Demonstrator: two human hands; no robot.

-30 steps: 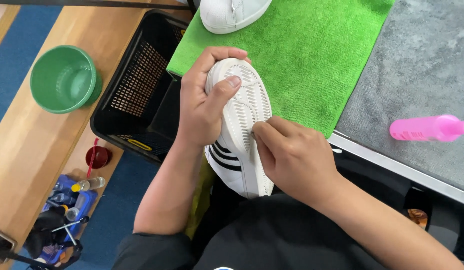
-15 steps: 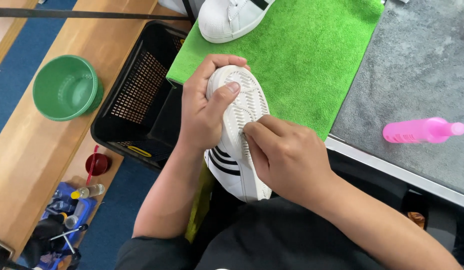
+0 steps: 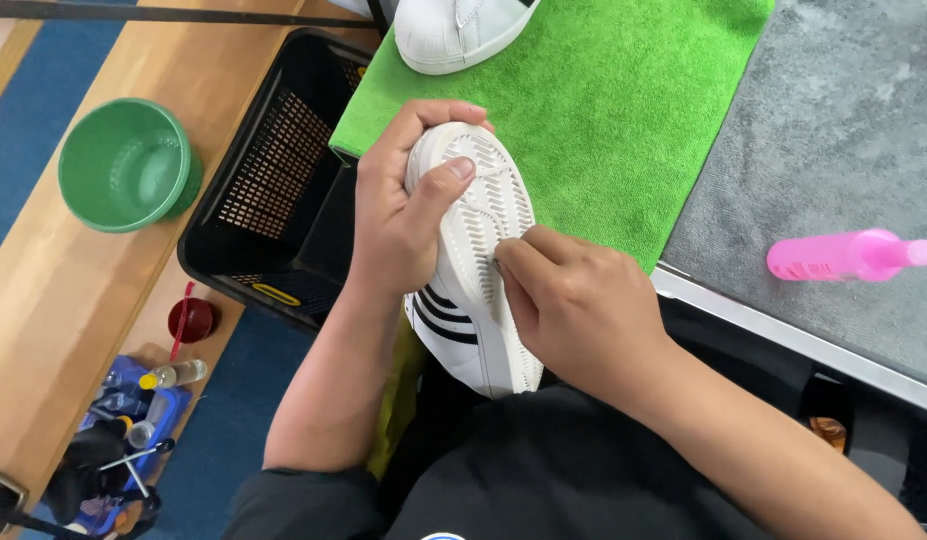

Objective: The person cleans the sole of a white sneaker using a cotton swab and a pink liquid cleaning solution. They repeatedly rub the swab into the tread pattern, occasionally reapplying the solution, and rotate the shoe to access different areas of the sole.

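Both grips are closed on my white rubber-soled sneaker with black stripes (image 3: 474,270), held sole-up over my lap: left hand (image 3: 399,225) wraps the toe end, thumb across the tread, while right hand (image 3: 579,310) pinches at a groove mid-sole. Just beyond lie the green towel (image 3: 624,110) and the black plastic crate (image 3: 274,180); a second white sneaker (image 3: 454,30) sits at the towel's far edge.

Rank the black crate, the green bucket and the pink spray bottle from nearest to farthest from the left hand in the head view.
Measured from the left hand, which holds the white sneaker sole up:
1. Black crate, right beside the hand, on its left.
2. Green bucket, further left on the wooden bench.
3. Pink spray bottle, far right on the grey mat.
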